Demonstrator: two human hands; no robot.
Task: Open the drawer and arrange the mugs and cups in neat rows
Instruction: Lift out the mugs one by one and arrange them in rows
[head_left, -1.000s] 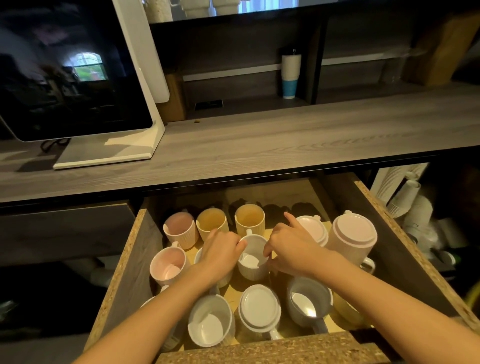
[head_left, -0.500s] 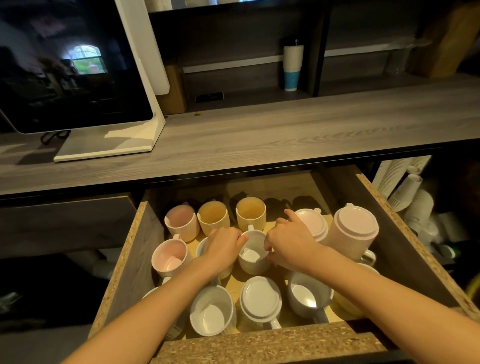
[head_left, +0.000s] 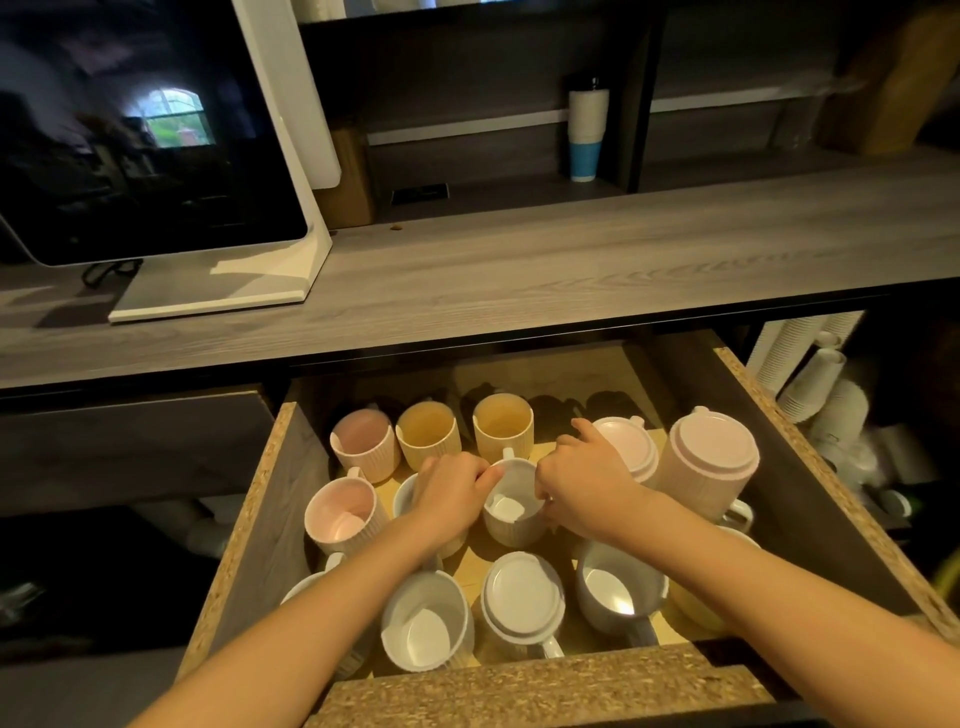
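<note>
The open drawer (head_left: 524, 691) holds several ribbed mugs. A pink mug (head_left: 363, 447) and two yellow mugs (head_left: 428, 434) (head_left: 503, 426) form the back row. My left hand (head_left: 452, 499) lies curled over a mostly hidden white mug (head_left: 408, 493), its thumb at the rim of the centre white mug (head_left: 511, 514). My right hand (head_left: 587, 488) pinches that centre mug's right rim, index finger raised. Beside it stand a lidded pink cup (head_left: 628, 447) and a tall lidded pink mug (head_left: 711, 462). The front row has a white mug (head_left: 426, 618), a lidded white mug (head_left: 522, 597) and a grey mug (head_left: 618, 592).
Another pink mug (head_left: 343, 514) stands at the drawer's left wall. A grey wooden counter (head_left: 519, 270) overhangs the drawer's back, carrying a white-framed screen (head_left: 156, 156). Stacked paper cups (head_left: 810, 379) lie right of the drawer. A cup stack (head_left: 587, 135) stands on the shelf.
Both hands stay on the centre white mug and the mugs keep their places. Only my view has shifted a little.
</note>
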